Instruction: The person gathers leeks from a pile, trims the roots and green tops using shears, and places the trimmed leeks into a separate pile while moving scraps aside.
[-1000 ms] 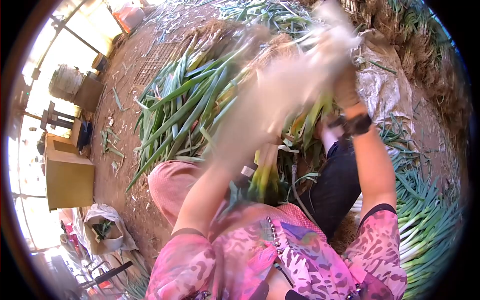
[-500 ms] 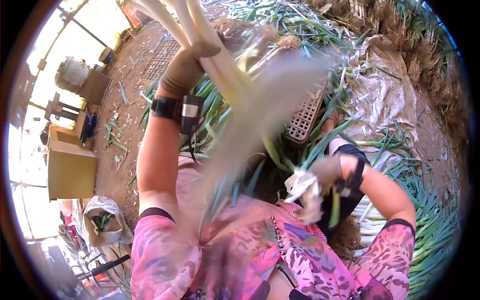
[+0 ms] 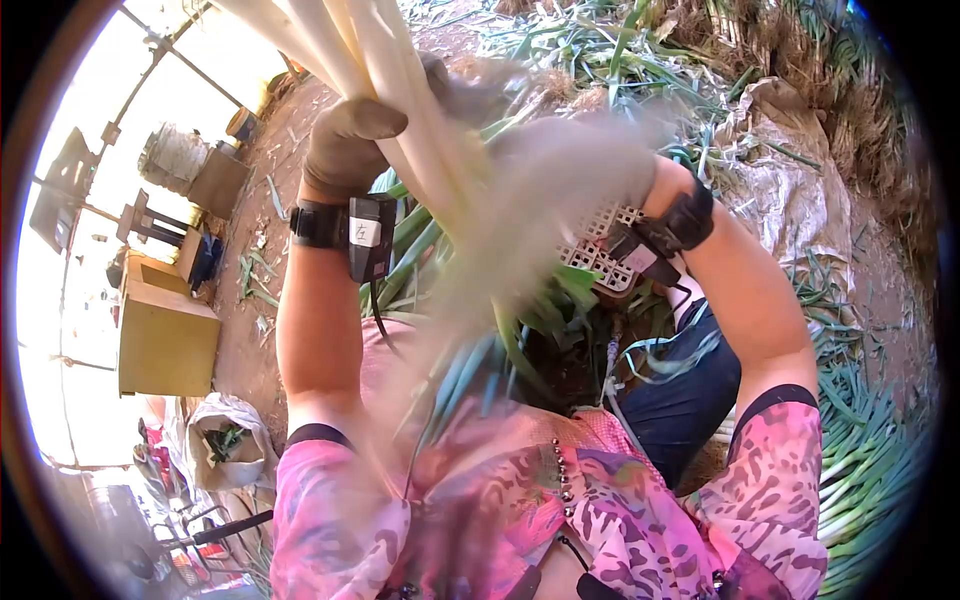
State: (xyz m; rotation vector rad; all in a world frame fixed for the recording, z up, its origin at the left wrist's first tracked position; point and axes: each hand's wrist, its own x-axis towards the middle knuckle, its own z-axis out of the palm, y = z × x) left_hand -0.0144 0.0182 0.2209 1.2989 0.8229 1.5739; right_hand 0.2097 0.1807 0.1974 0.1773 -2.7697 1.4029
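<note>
My left hand [image 3: 352, 140], in a brown glove, is closed round several thick leeks [image 3: 430, 150]. Their white ends point to the upper left, and green leaves hang toward my lap. My right hand [image 3: 600, 165], also gloved, is beside the leeks on their right; a blurred smear across the view hides its fingers. Below that hand stands a perforated plastic crate [image 3: 600, 262]. Each wrist wears a black strap with a small box.
Loose green leaves [image 3: 590, 50] litter the ground ahead. A pale sack [image 3: 790, 160] lies to the right, with piled leeks [image 3: 870, 470] below it. At left are a yellowish box [image 3: 165, 345] and an open white bag [image 3: 232, 445].
My right hand has moved up and away from my lap to beside the leeks. The pale scraps it had are no longer in it. My left hand still holds the leeks.
</note>
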